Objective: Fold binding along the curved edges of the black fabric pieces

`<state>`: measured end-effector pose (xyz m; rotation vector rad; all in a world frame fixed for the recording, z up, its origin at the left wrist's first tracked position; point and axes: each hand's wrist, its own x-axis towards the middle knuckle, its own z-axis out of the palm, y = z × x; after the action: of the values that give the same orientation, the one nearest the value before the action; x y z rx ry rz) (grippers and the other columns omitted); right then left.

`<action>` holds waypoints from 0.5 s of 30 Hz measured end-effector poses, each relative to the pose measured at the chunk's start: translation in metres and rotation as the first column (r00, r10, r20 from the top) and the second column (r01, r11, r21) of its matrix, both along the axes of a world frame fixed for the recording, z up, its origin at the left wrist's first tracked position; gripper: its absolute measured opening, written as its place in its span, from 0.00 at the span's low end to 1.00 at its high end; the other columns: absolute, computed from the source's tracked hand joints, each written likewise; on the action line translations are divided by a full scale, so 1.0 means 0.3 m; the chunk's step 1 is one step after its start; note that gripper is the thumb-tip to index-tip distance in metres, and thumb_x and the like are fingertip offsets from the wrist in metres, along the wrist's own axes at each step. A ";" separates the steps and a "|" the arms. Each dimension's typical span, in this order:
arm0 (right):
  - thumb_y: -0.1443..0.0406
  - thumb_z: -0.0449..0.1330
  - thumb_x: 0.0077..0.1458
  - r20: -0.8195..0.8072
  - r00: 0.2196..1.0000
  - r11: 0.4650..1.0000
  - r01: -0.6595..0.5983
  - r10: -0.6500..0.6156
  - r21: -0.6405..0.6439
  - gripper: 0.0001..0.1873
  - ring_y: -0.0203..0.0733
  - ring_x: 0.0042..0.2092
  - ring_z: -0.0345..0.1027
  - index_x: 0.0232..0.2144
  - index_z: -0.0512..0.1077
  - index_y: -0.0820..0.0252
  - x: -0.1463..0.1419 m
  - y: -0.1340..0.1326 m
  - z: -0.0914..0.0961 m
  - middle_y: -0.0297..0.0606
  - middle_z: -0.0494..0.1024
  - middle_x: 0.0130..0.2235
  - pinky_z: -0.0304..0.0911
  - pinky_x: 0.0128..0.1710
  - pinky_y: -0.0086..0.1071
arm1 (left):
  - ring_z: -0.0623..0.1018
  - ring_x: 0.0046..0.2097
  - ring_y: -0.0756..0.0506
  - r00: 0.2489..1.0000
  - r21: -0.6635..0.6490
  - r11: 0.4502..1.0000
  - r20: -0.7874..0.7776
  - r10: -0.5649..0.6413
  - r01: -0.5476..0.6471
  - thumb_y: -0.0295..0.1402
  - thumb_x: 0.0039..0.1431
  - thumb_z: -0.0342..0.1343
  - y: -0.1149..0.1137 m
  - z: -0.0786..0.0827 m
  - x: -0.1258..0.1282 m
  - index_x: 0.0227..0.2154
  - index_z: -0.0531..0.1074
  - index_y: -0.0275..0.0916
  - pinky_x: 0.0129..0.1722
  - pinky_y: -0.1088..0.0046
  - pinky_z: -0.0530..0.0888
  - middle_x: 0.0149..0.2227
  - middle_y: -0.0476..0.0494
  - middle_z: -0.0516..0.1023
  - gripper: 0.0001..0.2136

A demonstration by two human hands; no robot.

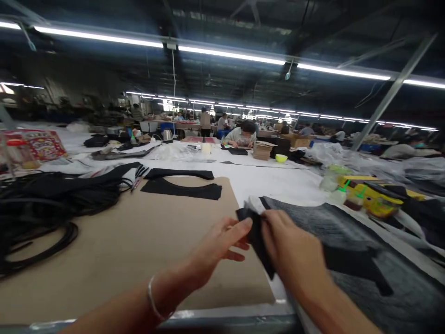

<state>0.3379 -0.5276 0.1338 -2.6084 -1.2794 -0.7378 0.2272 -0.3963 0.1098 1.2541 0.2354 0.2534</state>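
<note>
My left hand (217, 246) and my right hand (290, 246) meet above the near right corner of a brown cardboard sheet (121, 241). Both pinch a small black fabric piece (255, 236) held between them, its lower end hanging down past my right palm. A thin bracelet circles my left wrist. Two curved black cut pieces (181, 183) lie flat at the far end of the cardboard.
A heap of black straps (45, 204) covers the table's left side. Dark grey fabric (347, 241) spreads to the right, with yellow packs and small bottles (368, 197) beyond. Other people sit at work at far tables (243, 134). The table's metal edge (225, 320) runs close to me.
</note>
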 end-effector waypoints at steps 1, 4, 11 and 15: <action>0.71 0.52 0.60 -0.062 0.997 0.998 -0.046 0.043 -0.052 0.09 0.38 0.28 0.71 0.40 0.70 0.59 -0.054 0.099 -0.034 0.39 0.76 0.40 0.54 0.21 0.29 | 0.75 0.43 0.41 0.996 0.036 0.997 -0.053 0.066 -0.065 0.50 0.51 0.59 0.061 -0.022 -0.049 0.44 0.69 0.37 0.38 0.66 0.72 0.41 0.40 0.76 0.24; 0.72 0.50 0.60 -0.221 0.952 0.974 -0.224 0.213 -0.025 0.10 0.42 0.31 0.73 0.39 0.70 0.59 -0.200 0.346 -0.170 0.39 0.76 0.37 0.56 0.23 0.29 | 0.76 0.38 0.42 0.954 0.083 0.964 -0.144 0.262 -0.253 0.37 0.44 0.62 0.225 -0.138 -0.179 0.38 0.73 0.34 0.35 0.70 0.70 0.34 0.42 0.77 0.17; 0.73 0.46 0.61 -0.400 0.706 0.782 -0.621 0.584 0.045 0.22 0.40 0.46 0.71 0.56 0.63 0.56 -0.372 0.584 -0.468 0.41 0.75 0.48 0.67 0.44 0.31 | 0.76 0.33 0.45 0.828 0.136 0.855 -0.215 0.518 -0.500 0.27 0.38 0.55 0.534 -0.381 -0.483 0.31 0.74 0.32 0.36 0.72 0.70 0.27 0.47 0.77 0.12; 0.69 0.45 0.63 -0.421 0.591 0.719 -0.635 0.688 0.283 0.28 0.42 0.55 0.65 0.64 0.52 0.54 -0.343 0.555 -0.609 0.42 0.69 0.56 0.65 0.53 0.37 | 0.77 0.32 0.44 0.785 0.145 0.829 -0.269 0.558 -0.540 0.27 0.37 0.55 0.634 -0.438 -0.616 0.34 0.72 0.32 0.35 0.70 0.72 0.27 0.47 0.77 0.15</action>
<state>0.2349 -0.3612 -0.0488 -1.7817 -1.7710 0.0268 0.0425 -0.2062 -0.0215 1.2580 0.8757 0.5772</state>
